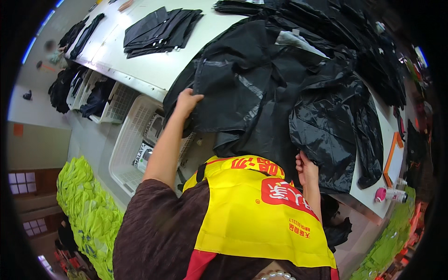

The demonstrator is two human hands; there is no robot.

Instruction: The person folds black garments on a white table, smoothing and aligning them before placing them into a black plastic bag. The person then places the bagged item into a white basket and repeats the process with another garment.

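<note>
A shiny black garment (275, 93), which looks like a thin jacket, lies spread over the white table in front of me and hangs over its near edge. My left hand (187, 102) grips its left edge, thumb on top and fingers mostly hidden by the cloth. Lower and to the right, my right hand (307, 170) is closed on the near edge of the same garment, beside a glossy sleeve-like part. Pale shiny strips show on the cloth between my hands. A white piece (301, 43) lies at the garment's far side.
Flat black pieces (161, 31) are stacked on the white table (158, 74). More black garments (326, 18) are piled at the far right. White baskets (122, 154) stand left and below. Bright green bundles (86, 200) lie lower left. A bottle (395, 195) is at the right.
</note>
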